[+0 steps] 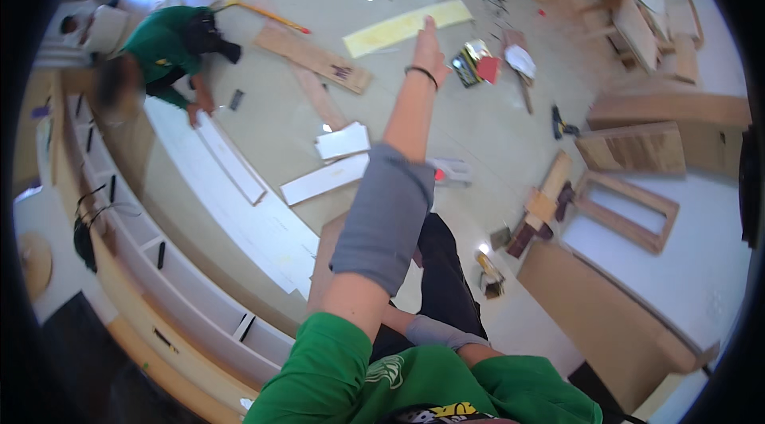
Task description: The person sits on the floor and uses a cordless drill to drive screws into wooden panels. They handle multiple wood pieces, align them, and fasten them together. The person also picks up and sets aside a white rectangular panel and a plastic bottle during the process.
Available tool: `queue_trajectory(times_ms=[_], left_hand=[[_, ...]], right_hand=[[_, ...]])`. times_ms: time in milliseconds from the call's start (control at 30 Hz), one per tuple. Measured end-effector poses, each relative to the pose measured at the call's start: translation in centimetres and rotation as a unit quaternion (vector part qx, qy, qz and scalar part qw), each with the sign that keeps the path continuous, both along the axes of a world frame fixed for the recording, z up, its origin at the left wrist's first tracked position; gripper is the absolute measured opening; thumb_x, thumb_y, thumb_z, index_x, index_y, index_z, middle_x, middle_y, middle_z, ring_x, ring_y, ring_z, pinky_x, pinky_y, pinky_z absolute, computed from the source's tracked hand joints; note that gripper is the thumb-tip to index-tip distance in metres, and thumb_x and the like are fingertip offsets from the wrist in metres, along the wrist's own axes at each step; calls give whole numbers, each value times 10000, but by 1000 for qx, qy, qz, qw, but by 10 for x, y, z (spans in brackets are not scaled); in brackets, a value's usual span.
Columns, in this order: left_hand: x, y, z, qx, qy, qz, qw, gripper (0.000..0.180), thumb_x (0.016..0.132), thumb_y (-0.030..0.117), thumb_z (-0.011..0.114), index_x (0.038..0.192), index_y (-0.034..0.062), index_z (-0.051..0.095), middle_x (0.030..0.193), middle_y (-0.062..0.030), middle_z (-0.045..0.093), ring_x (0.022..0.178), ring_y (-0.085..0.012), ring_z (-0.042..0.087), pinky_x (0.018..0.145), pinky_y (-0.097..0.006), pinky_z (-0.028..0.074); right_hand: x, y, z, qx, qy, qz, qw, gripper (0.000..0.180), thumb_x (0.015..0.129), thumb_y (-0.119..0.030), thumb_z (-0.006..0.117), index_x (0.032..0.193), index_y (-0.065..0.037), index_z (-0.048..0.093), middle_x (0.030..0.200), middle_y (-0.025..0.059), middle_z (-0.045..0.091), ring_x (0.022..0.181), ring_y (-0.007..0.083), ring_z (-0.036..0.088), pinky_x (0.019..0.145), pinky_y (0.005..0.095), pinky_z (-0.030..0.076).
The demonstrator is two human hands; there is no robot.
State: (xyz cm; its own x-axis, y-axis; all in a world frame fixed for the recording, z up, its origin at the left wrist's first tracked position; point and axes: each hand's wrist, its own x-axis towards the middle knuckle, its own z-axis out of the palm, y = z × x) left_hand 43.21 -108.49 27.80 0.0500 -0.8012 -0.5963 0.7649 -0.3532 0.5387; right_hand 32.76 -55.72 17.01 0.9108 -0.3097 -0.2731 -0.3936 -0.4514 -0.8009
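My left arm, in a grey sleeve and dark wristband, reaches far forward over the floor. My left hand (428,56) has a finger stretched out, and nothing shows in it. Just beyond its fingertip, as seen from above, lies a pale yellow board (390,32). My right forearm (446,332) crosses low in front of my body, and its hand is hidden behind my left arm. A brown panel (325,253) stands partly covered beside my left elbow. Whether my right hand touches it cannot be seen.
At the left a co-worker (163,49) crouches, hands on a narrow white board (231,157) over a longer white panel (279,253). A long shelf unit (147,249) lines the left. A drill (562,123), wooden frame (668,221) and planks (315,57) lie about.
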Motion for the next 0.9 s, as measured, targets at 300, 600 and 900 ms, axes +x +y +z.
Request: queue_trajectory(times_ms=[300, 600, 900], left_hand=[[103, 420, 116, 61, -631, 269, 725, 259, 1008, 73, 488, 1244, 3, 566, 1250, -122, 604, 1186, -207, 560, 1010, -346, 437], [70, 654, 144, 175, -551, 271, 770, 463, 1070, 287, 309, 1186, -43, 612, 1185, -178, 637, 1148, -286, 582, 1028, -360, 405], [34, 622, 232, -210, -601, 204, 744, 573, 961, 565, 464, 990, 8, 597, 976, -171, 627, 919, -387, 598, 852, -422, 444]], right_hand=[[-7, -71, 67, 62, 34, 25, 997, 381, 874, -69, 478, 1215, -64, 650, 1148, 244, 653, 1043, 379, 642, 918, 482, 501], [-38, -103, 296, 13, 29, -20, 999, 488, 869, -208, 697, 1344, -190, 587, 917, 219, 683, 815, 387, 682, 715, 417, 550], [-94, -73, 444, 31, 53, -32, 998, 488, 855, -28, 712, 1328, -71, 604, 1003, 128, 744, 857, 207, 732, 801, 326, 552]])
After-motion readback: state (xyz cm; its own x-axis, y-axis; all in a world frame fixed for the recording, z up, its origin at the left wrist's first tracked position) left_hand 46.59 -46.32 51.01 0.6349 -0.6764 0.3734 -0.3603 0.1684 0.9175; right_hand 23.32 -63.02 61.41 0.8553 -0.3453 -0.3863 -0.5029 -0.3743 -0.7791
